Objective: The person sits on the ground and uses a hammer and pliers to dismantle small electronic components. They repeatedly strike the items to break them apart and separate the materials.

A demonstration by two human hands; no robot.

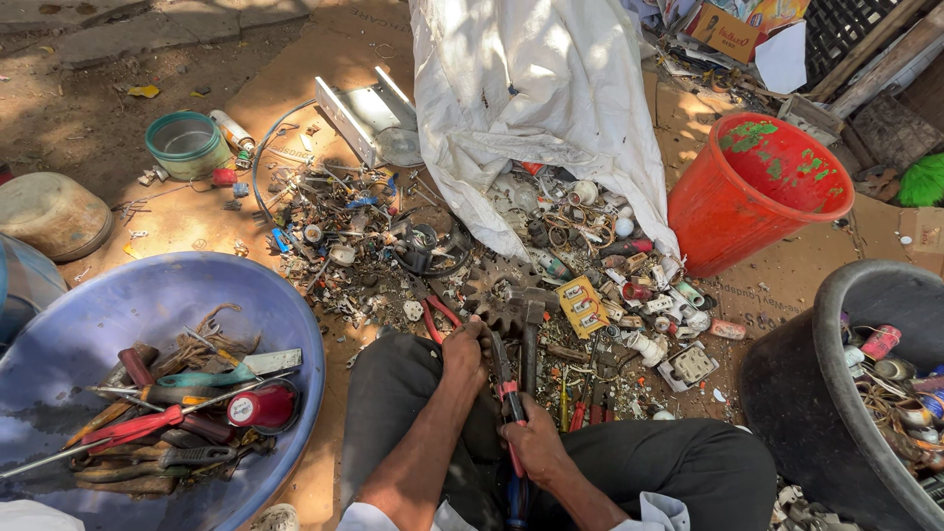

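Note:
I sit on the ground with dark trousers, facing a heap of metal scrap (393, 246). My right hand (536, 441) grips a long tool with a red and blue handle (508, 398), its dark shaft pointing away from me. My left hand (464, 349) is curled over a small dark piece beside the tool's tip; the piece itself is mostly hidden. Just beyond both hands lie a rusty toothed gear (497, 293), a hammer (531, 329) and red-handled pliers (438, 313).
A blue basin (59, 324) of hand tools sits at my left, a black tub (836, 295) of cans and wire at my right, a red bucket (752, 187) beyond it. A white sack (531, 98) spills scrap ahead. A green bowl (187, 146) stands far left.

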